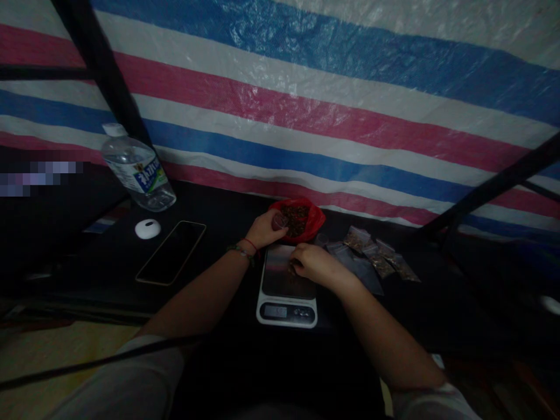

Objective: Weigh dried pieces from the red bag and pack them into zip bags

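My left hand (261, 230) grips a small clear cup (280, 221) at the near left rim of a red plastic bag (315, 218). Small brown dried pieces (296, 217) fill the open bag. Over the plate of a white kitchen scale (286, 313), my right hand (314, 263) is closed with its fingers curled downward; what they hold, if anything, is too dark to make out. The scale's display is lit but unreadable. Another small clear cup (321, 239) sits just beyond my right hand.
Several filled zip bags (380, 259) and flat clear bags (361, 269) lie to the right. At left are a phone (171, 253), a white rounded object (147, 229) and a water bottle (139, 169). A striped tarp (280, 105) and dark metal poles (105, 70) bound the black table.
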`<state>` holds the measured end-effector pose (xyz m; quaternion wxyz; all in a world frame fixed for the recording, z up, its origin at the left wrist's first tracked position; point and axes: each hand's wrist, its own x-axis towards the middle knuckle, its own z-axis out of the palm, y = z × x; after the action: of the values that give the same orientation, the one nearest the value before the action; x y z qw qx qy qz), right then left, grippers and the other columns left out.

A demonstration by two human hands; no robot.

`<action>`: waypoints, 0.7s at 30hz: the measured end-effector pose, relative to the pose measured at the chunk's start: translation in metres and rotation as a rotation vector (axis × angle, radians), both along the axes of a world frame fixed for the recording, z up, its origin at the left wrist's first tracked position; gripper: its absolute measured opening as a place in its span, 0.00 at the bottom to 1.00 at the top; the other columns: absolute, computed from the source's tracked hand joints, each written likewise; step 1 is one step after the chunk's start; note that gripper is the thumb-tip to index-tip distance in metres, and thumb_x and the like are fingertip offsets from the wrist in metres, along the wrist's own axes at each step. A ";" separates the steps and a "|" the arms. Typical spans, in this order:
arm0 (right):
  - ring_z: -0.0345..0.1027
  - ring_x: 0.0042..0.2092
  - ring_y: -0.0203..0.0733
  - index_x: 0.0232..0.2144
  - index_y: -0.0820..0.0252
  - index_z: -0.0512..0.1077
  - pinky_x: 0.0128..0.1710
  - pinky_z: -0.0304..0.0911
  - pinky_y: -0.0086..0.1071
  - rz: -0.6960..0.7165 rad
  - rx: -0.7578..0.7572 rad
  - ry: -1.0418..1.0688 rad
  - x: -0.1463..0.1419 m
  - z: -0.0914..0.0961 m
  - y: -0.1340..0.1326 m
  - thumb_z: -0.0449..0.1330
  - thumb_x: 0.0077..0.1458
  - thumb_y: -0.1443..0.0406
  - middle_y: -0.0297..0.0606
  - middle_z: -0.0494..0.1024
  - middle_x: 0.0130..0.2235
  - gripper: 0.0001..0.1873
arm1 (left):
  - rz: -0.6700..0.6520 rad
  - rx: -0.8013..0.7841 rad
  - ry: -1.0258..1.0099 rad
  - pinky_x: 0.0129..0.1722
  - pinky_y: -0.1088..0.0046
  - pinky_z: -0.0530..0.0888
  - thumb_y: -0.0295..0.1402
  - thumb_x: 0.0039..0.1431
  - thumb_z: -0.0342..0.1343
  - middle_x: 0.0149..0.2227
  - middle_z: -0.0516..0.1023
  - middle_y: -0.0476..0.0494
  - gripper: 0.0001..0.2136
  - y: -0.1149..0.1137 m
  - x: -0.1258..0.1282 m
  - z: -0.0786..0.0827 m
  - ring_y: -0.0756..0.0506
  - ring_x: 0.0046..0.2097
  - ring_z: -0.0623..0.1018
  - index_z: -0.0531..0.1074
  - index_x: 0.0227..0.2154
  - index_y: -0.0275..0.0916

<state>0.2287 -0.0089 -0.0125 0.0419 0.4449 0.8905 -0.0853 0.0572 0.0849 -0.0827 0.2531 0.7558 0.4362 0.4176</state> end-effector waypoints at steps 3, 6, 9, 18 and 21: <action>0.71 0.39 0.43 0.34 0.65 0.76 0.41 0.61 0.30 0.010 0.014 0.030 0.001 -0.003 -0.001 0.57 0.54 0.68 0.46 0.76 0.37 0.09 | -0.008 0.006 0.022 0.39 0.66 0.73 0.39 0.47 0.61 0.36 0.76 0.44 0.17 0.000 0.000 0.002 0.43 0.37 0.77 0.70 0.41 0.40; 0.70 0.39 0.41 0.34 0.64 0.76 0.41 0.61 0.30 0.027 0.001 0.088 0.004 -0.005 0.000 0.57 0.53 0.69 0.44 0.76 0.37 0.08 | -0.021 0.007 0.030 0.38 0.66 0.73 0.39 0.47 0.61 0.37 0.76 0.43 0.18 0.000 -0.001 0.003 0.43 0.37 0.76 0.70 0.42 0.40; 0.70 0.40 0.40 0.34 0.62 0.76 0.42 0.61 0.30 0.043 -0.008 0.185 0.010 -0.004 0.002 0.58 0.52 0.71 0.42 0.76 0.37 0.08 | -0.040 0.019 0.017 0.37 0.65 0.72 0.39 0.46 0.62 0.37 0.76 0.43 0.20 0.000 -0.001 0.002 0.43 0.37 0.76 0.70 0.43 0.40; 0.69 0.40 0.39 0.35 0.61 0.76 0.42 0.62 0.31 -0.080 0.181 0.592 0.018 0.014 0.052 0.59 0.50 0.71 0.38 0.78 0.37 0.09 | -0.150 0.050 0.001 0.39 0.67 0.72 0.37 0.45 0.62 0.37 0.76 0.45 0.18 -0.004 0.001 0.007 0.43 0.38 0.76 0.70 0.41 0.40; 0.69 0.40 0.39 0.37 0.62 0.76 0.43 0.62 0.32 -0.106 0.202 0.595 0.006 0.008 0.071 0.59 0.49 0.70 0.39 0.77 0.38 0.10 | -0.137 0.070 0.010 0.38 0.66 0.72 0.36 0.45 0.62 0.37 0.76 0.44 0.18 -0.004 0.002 0.008 0.43 0.38 0.76 0.70 0.41 0.39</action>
<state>0.2345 0.0620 -0.0042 -0.2693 0.4482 0.8432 -0.1247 0.0590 0.0807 -0.0748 0.2525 0.7942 0.3700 0.4107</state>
